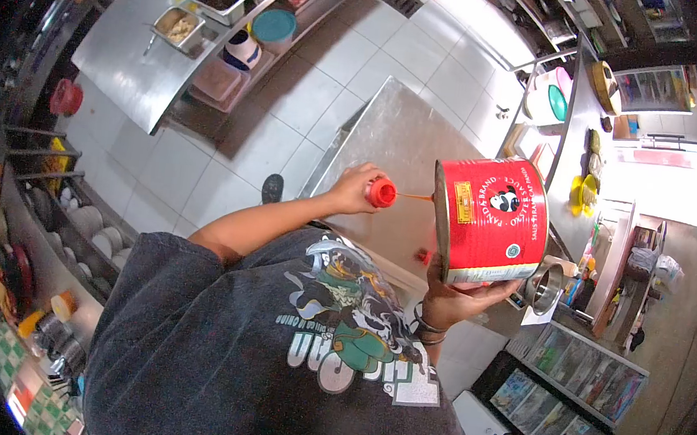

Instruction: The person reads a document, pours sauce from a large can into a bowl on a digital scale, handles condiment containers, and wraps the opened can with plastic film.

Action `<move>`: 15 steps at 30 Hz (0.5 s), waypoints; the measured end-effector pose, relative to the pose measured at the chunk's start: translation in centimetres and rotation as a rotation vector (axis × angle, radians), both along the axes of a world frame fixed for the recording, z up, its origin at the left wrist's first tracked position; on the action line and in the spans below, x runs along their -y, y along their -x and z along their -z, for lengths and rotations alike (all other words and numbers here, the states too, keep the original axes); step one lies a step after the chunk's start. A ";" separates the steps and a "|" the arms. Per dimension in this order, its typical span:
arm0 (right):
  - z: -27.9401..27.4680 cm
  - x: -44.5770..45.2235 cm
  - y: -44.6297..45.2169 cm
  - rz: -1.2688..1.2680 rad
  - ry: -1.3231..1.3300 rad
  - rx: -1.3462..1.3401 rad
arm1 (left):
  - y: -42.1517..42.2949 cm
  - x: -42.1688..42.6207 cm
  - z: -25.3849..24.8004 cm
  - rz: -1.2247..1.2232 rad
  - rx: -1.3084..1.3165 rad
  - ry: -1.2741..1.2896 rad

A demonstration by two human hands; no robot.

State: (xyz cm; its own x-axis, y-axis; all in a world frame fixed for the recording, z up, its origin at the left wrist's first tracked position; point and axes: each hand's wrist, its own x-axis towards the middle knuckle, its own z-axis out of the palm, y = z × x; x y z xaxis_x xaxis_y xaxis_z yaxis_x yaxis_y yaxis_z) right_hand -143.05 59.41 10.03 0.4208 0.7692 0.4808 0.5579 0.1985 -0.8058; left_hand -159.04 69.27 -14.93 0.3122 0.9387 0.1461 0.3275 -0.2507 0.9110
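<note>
My left hand (355,189) is wrapped round a small red bottle (382,193), its mouth uncovered. In my right hand (466,300) is a large red tin can (495,219) labelled Panda Brand oyster sauce, gripped by its lower end and tilted. A thin orange-brown stream of sauce (414,196) runs between the can's rim and the bottle's mouth. Both are above a steel table (390,129). A small red piece (423,256), too small to name, is on the table beside the can. The inside of the can is hidden.
A metal pot (545,288) stands near my right hand. Ahead on the left, a steel counter (120,61) carries food pans (221,1). Dish racks (63,215) are to my left. A shelf (569,146) with kitchenware lies to the right.
</note>
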 end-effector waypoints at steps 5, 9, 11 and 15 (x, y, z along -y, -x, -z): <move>0.6 0.1 -0.7 -0.013 -0.044 0.013 | 0.0 -0.1 1.2 0.002 0.049 0.039; 0.1 0.1 -0.3 -0.028 -0.052 0.099 | -0.1 -0.1 1.8 -0.010 0.058 0.029; 0.0 0.1 -0.4 -0.035 -0.056 0.086 | -0.1 -0.1 1.6 -0.006 0.048 0.036; 0.2 0.2 -0.7 -0.054 -0.060 0.003 | 0.2 -0.1 0.7 0.015 0.036 0.025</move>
State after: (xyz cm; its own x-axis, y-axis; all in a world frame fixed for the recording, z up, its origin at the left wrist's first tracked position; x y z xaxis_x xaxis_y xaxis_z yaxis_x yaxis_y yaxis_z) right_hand -142.38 59.21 9.84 0.3779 0.7606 0.5279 0.5473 0.2763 -0.7900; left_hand -159.24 69.38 -15.58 0.3207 0.9376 0.1345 0.2904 -0.2325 0.9282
